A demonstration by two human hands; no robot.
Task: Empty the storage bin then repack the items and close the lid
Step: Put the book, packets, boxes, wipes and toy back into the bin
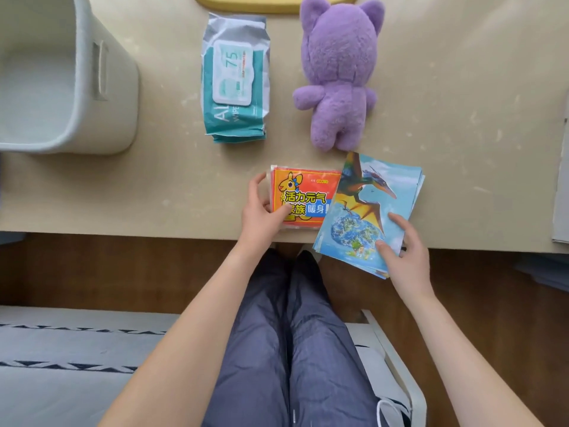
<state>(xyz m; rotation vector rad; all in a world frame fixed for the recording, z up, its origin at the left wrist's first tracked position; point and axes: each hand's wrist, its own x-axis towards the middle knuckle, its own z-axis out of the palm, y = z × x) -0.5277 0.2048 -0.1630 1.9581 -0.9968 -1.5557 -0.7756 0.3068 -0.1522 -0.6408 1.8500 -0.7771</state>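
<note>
The storage bin (61,87) stands at the far left of the table (462,118) and looks empty inside, so I judge the emptying is finished and the repacking is about to start or has just started. Four items lie outside it: the wipes pack (235,78) and the purple plush toy (337,75) further away, and the orange packet (303,195) and the stack of dinosaur cards (366,208) at the near edge. The left hand (261,211) grips the left side of the orange packet, fingers curled around it. The right hand (403,248) pinches the near corner of the card stack, thumb on top. No lid can be identified; all packing and closing is still left.
</note>
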